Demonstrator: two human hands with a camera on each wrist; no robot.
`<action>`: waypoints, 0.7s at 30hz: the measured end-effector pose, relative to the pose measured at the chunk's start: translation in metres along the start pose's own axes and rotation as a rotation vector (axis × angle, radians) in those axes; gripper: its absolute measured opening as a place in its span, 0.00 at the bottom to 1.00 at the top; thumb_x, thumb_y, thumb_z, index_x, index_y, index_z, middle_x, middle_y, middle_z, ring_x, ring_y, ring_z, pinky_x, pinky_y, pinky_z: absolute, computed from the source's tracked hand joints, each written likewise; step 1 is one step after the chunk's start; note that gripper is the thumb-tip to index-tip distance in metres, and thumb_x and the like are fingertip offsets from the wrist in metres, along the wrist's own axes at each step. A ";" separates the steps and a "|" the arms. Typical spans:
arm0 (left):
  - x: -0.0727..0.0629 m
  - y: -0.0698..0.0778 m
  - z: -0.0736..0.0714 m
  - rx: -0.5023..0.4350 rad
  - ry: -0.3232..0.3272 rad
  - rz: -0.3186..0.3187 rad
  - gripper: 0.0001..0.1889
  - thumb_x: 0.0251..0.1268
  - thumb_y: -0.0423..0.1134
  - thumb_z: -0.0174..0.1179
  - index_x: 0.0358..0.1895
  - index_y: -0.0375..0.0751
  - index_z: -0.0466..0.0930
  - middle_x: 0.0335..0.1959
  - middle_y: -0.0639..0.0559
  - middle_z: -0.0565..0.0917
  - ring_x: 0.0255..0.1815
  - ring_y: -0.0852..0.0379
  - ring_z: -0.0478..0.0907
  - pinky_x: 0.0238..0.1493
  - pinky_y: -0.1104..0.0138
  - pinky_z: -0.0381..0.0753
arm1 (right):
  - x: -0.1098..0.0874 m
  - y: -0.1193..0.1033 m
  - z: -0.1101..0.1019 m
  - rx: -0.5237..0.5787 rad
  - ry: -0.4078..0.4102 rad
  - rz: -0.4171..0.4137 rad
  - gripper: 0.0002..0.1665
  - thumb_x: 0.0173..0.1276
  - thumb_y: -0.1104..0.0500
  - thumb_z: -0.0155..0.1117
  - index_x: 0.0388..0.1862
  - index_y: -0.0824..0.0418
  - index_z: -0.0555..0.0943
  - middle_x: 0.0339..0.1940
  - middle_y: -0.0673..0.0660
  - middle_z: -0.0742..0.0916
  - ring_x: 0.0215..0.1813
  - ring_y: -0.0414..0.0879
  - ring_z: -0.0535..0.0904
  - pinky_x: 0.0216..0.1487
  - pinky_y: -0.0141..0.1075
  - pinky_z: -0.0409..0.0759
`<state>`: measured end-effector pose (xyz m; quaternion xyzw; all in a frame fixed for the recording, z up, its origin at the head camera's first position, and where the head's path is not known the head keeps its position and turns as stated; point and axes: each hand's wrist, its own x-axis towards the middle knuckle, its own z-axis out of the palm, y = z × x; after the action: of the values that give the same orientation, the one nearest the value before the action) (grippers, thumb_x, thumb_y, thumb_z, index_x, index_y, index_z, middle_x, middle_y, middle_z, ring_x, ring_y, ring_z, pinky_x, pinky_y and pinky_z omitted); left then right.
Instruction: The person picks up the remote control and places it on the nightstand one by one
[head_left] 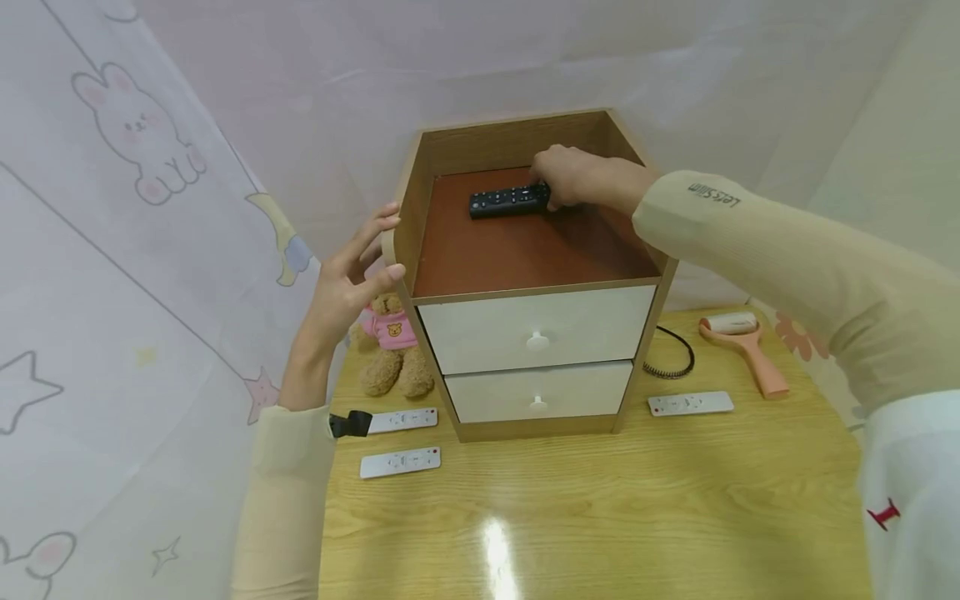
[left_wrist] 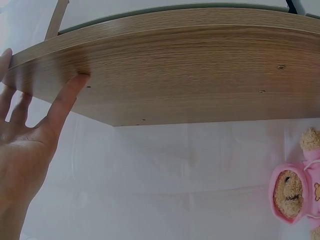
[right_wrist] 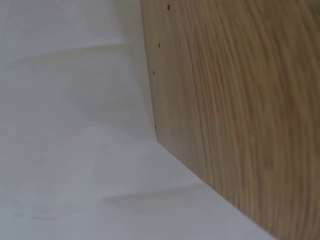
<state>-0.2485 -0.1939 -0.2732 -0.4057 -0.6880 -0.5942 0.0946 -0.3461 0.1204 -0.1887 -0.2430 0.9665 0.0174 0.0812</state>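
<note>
Over the reddish-brown top (head_left: 487,258) of a small wooden cabinet, my right hand (head_left: 573,173) grips the right end of a black remote control (head_left: 506,202). Whether the remote touches the surface is hard to tell. My left hand (head_left: 345,279) rests its fingertips against the cabinet's left side panel (head_left: 408,204), the fingers spread and mostly straight. From the left wrist, the same hand (left_wrist: 30,145) touches that panel (left_wrist: 190,75) from outside. Only the cabinet's side (right_wrist: 230,100) and pale cloth appear in the right wrist view; the hand is hidden there.
Two white drawers (head_left: 536,329) face front. Left of the cabinet sit a teddy bear (head_left: 393,333) in pink and two white remotes, the nearer one (head_left: 401,462) on the wooden table (head_left: 585,508). A white remote (head_left: 690,403), black coiled cord (head_left: 671,372) and orange lint roller (head_left: 750,346) lie right.
</note>
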 end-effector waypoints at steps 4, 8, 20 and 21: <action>0.000 0.000 -0.001 -0.010 -0.005 -0.008 0.27 0.64 0.19 0.53 0.67 0.30 0.64 0.74 0.43 0.59 0.69 0.39 0.63 0.46 0.70 0.81 | 0.001 -0.001 0.000 0.007 -0.013 0.012 0.28 0.64 0.69 0.63 0.64 0.73 0.71 0.62 0.71 0.74 0.64 0.63 0.68 0.64 0.54 0.68; -0.002 -0.002 -0.003 0.000 -0.011 -0.009 0.28 0.63 0.17 0.52 0.67 0.28 0.63 0.74 0.41 0.58 0.70 0.39 0.62 0.47 0.70 0.81 | 0.003 -0.003 0.004 0.021 -0.024 0.011 0.29 0.64 0.69 0.63 0.64 0.73 0.70 0.61 0.72 0.75 0.64 0.64 0.68 0.65 0.54 0.67; -0.003 -0.027 -0.013 -0.027 -0.004 -0.025 0.29 0.63 0.19 0.54 0.69 0.35 0.65 0.75 0.47 0.58 0.68 0.39 0.65 0.41 0.65 0.84 | 0.010 -0.005 0.005 0.025 -0.056 0.030 0.30 0.66 0.68 0.61 0.66 0.73 0.69 0.63 0.71 0.73 0.66 0.64 0.67 0.65 0.52 0.68; -0.002 -0.028 -0.013 -0.027 -0.004 -0.026 0.29 0.63 0.19 0.54 0.69 0.35 0.65 0.75 0.47 0.58 0.68 0.39 0.65 0.42 0.65 0.84 | 0.011 -0.004 0.004 0.021 -0.059 0.031 0.30 0.66 0.68 0.61 0.66 0.73 0.69 0.63 0.72 0.73 0.66 0.64 0.67 0.65 0.52 0.68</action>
<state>-0.2703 -0.2057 -0.2913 -0.3994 -0.6851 -0.6039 0.0800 -0.3530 0.1118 -0.1948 -0.2267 0.9674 0.0154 0.1119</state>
